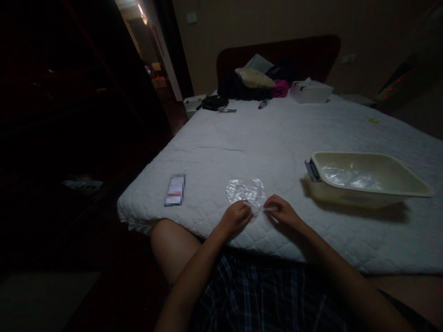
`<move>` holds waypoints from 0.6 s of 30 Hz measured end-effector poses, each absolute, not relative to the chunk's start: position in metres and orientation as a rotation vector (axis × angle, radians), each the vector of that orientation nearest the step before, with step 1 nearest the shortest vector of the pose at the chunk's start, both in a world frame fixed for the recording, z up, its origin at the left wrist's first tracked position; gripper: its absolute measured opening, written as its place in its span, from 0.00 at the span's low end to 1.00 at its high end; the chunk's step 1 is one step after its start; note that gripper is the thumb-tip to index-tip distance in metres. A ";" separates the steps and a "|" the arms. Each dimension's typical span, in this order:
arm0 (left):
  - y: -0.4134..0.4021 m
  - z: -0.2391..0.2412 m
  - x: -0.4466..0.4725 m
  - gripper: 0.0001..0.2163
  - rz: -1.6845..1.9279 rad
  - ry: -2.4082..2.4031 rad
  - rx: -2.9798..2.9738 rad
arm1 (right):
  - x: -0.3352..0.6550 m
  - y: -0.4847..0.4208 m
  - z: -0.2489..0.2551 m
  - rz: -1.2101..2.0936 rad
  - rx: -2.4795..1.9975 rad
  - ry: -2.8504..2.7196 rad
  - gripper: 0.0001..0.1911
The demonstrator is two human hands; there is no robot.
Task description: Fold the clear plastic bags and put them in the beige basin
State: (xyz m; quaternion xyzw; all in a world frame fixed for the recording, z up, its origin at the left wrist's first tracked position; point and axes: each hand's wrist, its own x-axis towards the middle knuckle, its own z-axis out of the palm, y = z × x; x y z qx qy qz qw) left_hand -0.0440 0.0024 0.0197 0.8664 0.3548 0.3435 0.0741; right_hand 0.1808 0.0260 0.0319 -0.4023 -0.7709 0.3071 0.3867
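Note:
A clear, crinkled plastic bag (pixel 246 190) lies on the white quilted bed, its near edge between my two hands. My left hand (pixel 238 215) is closed on the bag's near left edge, with the fingers curled under. On the other side my right hand (pixel 281 211) pinches a thin, twisted strip of the same plastic between thumb and fingers. The exact grip of the left fingertips is partly hidden. To the right stands a cream plastic bin (pixel 374 196) with a grey side latch; more clear plastic (pixel 349 176) lies inside it.
A phone-like flat object (pixel 175 190), its surface pixelated, lies left on the bed (pixel 214 161). At the headboard are a pillow (pixel 255 78), dark cloth, a magenta roll (pixel 280 88), a white box (pixel 311 91) and a black bag (pixel 214 102). The bed's left edge drops to a dark floor.

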 end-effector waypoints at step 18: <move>0.002 0.029 -0.052 0.10 1.146 1.434 2.739 | 0.199 0.015 0.054 0.706 -1.335 -1.844 0.11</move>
